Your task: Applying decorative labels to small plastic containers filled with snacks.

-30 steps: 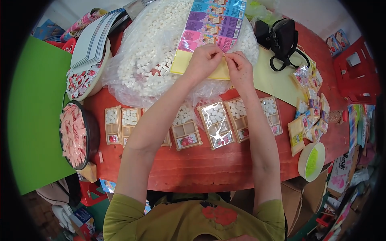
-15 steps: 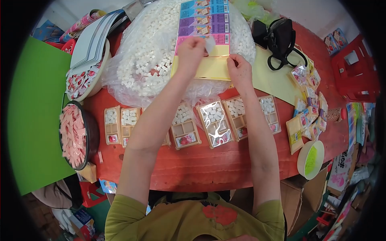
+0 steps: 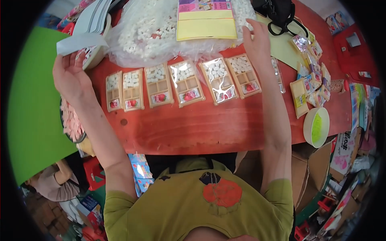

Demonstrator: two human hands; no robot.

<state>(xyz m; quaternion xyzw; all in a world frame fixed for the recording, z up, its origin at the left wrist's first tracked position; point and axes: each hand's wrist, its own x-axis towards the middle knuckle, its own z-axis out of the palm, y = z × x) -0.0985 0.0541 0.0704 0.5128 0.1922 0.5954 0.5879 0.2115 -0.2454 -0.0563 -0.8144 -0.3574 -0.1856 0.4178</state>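
Observation:
My left hand [image 3: 73, 79] is raised over the left side of the table, with a pale strip of backing paper [image 3: 81, 43] at its fingertips. My right hand [image 3: 257, 42] is open beside the right edge of a sticker sheet [image 3: 207, 29], its fingers apart and holding nothing. Yellow bands cover the sheet's near part, and printed purple and pink labels its far part. The sheet lies on a large clear bag of small white pieces [image 3: 138, 38]. Several compartment trays [image 3: 186, 84] stand in a row nearer me, holding white pieces and small strawberry-printed packets; my right forearm partly covers the row's right end.
On the left are a tub [image 3: 96, 60] with pale sheets across it and a dark basin of pink packets [image 3: 72, 122]. To the right lie filled packs [image 3: 315, 78], a bowl with green contents [image 3: 317, 127] and a black bag [image 3: 279, 18]. Another person [image 3: 56, 180] is at lower left.
My left hand has left the sticker sheet and swung far left with the pale strip. My right hand has let go of the sheet's edge and opened. The whole view has shifted.

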